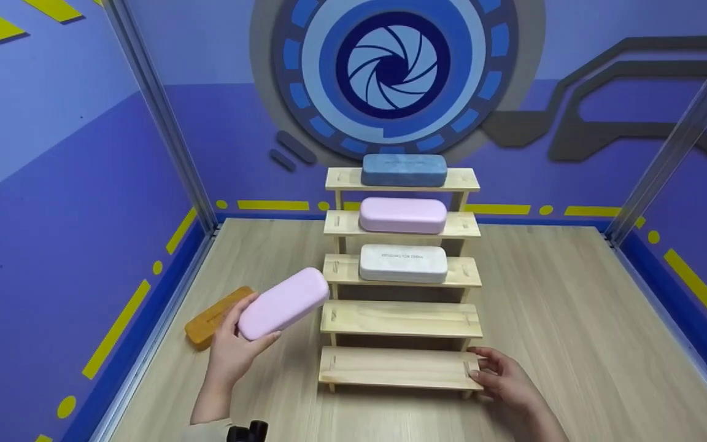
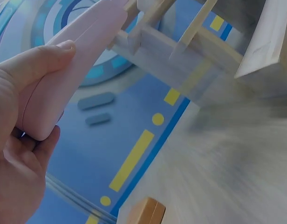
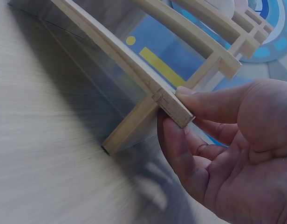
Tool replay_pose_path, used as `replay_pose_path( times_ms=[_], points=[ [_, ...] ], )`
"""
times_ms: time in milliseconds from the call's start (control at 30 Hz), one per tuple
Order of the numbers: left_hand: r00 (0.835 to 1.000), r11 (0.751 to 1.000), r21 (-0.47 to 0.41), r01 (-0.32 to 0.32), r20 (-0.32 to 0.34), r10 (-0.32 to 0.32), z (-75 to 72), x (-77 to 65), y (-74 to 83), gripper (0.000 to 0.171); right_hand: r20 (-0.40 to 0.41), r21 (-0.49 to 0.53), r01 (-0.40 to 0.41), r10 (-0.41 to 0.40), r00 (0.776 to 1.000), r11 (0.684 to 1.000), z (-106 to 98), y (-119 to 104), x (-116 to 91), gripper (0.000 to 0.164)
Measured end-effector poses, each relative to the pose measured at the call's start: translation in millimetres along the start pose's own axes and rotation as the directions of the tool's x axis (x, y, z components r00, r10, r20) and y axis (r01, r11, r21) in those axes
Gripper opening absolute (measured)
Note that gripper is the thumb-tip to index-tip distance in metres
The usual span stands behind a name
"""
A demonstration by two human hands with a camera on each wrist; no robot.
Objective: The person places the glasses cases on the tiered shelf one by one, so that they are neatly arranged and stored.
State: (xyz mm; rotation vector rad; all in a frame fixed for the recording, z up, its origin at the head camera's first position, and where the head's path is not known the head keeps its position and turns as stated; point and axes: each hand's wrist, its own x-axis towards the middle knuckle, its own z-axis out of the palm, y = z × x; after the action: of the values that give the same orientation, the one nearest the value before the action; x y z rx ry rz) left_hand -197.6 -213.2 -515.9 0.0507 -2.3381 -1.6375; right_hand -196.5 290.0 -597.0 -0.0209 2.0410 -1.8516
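My left hand (image 1: 235, 348) grips a pink glasses case (image 1: 284, 303) by its near end, holding it tilted to the left of the wooden step rack (image 1: 400, 368). In the left wrist view the thumb lies along the pink case (image 2: 71, 70) and fingers wrap beneath it. My right hand (image 1: 510, 382) pinches the right end of the rack's lowest shelf; the right wrist view shows thumb above and fingers below the board (image 3: 174, 109). Higher shelves carry a white case (image 1: 402, 264), a second pink case (image 1: 402, 215) and, on top, a blue case (image 1: 404, 170).
An orange-brown case (image 1: 209, 325) lies on the wood-grain tabletop (image 1: 574, 319), behind my left hand. The two lowest shelves bear no case. Blue-purple panels (image 1: 40, 196) with metal corner posts (image 1: 163, 116) stand at the left, back and right.
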Motion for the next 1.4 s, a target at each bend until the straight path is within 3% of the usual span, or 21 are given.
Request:
replay_pose_path(
  times_ms=[333,667,1033,1400],
  points=[
    [0.993,0.996,0.019,-0.091,0.077,0.089,22.1,1.8,9.8,0.078,0.002,0.018,0.005,-0.005,1.0,1.0,-1,2,0,0.071],
    [0.967,0.988,-0.02,-0.152,0.202,0.153,50.4,8.4,17.0,0.076,-0.017,-0.007,0.014,-0.014,1.0,1.0,0,1,0,0.071],
    [0.917,0.981,-0.071,-0.179,0.349,0.193,87.2,16.2,22.4,0.076,-0.013,0.001,0.019,-0.019,1.0,1.0,0,4,1,0.072],
    [0.865,0.967,-0.113,-0.229,0.433,0.256,119.1,29.1,24.4,0.077,-0.006,0.013,-0.009,0.009,1.0,1.0,-1,3,1,0.073]
  ],
)
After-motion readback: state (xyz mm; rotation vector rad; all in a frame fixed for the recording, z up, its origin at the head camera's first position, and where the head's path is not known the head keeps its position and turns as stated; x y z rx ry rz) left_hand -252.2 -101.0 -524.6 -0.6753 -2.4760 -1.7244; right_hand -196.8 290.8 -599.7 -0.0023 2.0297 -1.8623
